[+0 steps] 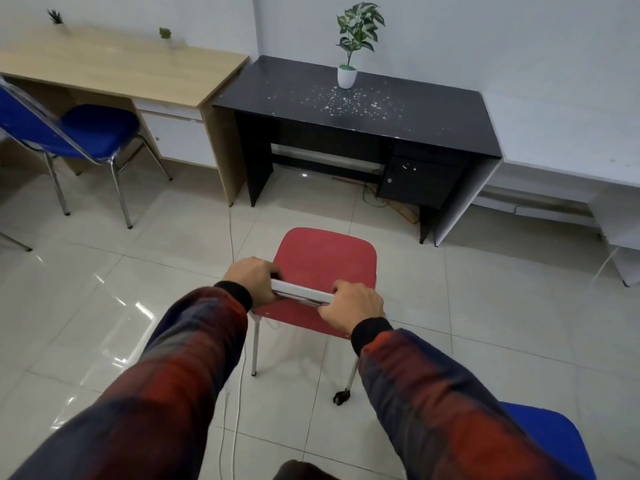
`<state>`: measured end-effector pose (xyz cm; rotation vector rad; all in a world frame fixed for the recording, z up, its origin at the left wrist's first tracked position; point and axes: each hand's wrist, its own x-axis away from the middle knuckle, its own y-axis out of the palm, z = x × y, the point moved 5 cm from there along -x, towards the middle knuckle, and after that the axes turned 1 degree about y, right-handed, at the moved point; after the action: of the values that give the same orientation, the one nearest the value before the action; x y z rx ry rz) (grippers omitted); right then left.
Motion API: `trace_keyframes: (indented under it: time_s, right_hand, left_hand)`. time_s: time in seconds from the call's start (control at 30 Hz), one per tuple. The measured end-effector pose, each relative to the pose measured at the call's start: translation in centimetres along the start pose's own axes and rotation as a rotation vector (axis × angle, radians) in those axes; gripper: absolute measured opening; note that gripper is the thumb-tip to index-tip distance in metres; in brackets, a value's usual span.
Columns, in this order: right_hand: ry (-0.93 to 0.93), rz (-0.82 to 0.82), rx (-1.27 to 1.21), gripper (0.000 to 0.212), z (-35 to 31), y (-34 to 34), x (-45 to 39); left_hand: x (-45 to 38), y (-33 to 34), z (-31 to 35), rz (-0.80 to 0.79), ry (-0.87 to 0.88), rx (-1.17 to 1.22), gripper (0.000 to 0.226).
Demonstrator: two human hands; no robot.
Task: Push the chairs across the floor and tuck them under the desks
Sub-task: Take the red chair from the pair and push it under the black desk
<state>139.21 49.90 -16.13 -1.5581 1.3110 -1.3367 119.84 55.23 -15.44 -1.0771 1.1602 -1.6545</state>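
Note:
A red chair (pixel 325 261) with white metal legs stands on the tiled floor in front of me, facing a black desk (pixel 408 112) against the wall. My left hand (pixel 254 277) and my right hand (pixel 356 304) both grip the white top edge of the chair's backrest. The gap under the black desk is open, with a drawer unit on its right side. A blue chair (pixel 97 133) sits partly under a light wooden desk (pixel 114 64) at the left.
A potted plant (pixel 348 76) and white specks sit on the black desk. A white desk (pixel 568 140) stands at the right. Another blue seat (pixel 550 434) is near my right arm. A white cable (pixel 239 386) trails over the floor beside the red chair.

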Motion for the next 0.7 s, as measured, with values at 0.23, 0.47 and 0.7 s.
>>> trace_keyframes:
  time_s: [0.23, 0.47, 0.7]
  right_hand:
    - [-0.024, -0.020, 0.045, 0.038, -3.7, 2.1, -0.3]
    - [-0.060, -0.020, 0.095, 0.044, 0.3, -0.4, -2.3]
    - [-0.077, -0.078, 0.087, 0.040, 5.1, -2.5, -4.9]
  left_hand:
    - [0.9, 0.5, -3.8, -0.006, -0.022, -0.031, 0.029]
    - [-1.0, 1.3, 0.1, -0.005, -0.027, -0.023, 0.027]
    - [-3.5, 2.4, 4.4, 0.049, -0.036, 0.021, 0.020]
